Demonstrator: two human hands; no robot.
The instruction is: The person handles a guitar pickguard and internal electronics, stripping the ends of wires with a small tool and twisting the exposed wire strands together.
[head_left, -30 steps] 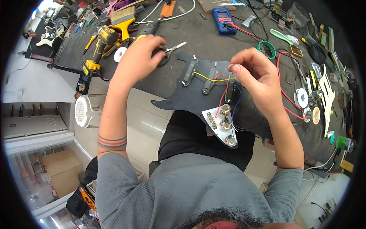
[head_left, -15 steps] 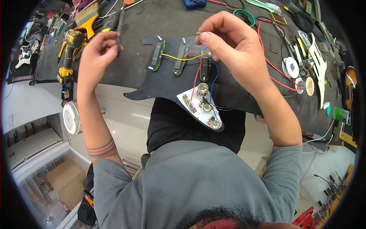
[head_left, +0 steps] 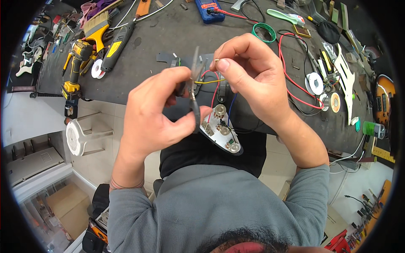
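Observation:
My left hand (head_left: 158, 107) is closed round the handles of a pair of scissors (head_left: 195, 71), blades pointing up and slightly parted. Beside them my right hand (head_left: 253, 76) pinches the pale end of a thin wire (head_left: 216, 60) between thumb and forefinger; where that wire leads is hidden. Below both hands lies a dark guitar pickguard (head_left: 166, 57), partly covered by them. It carries pickups, yellow, red and blue wires, and a silvery section (head_left: 214, 134) with several round potentiometers (head_left: 225, 129). The scissor blades stand a little left of the wire end, apart from it.
A blue multimeter (head_left: 209, 12) with red and black leads lies at the back. Left are a yellow drill (head_left: 79, 57), a brush (head_left: 96, 29) and a rotary tool (head_left: 118, 46). Right are a green tape roll (head_left: 263, 32), wire spools (head_left: 314, 83) and a cream pickguard (head_left: 346, 78).
My left hand has swung right with the scissors, from the far left to beside the wire end. My right hand still pinches the wire and has shifted slightly left and nearer.

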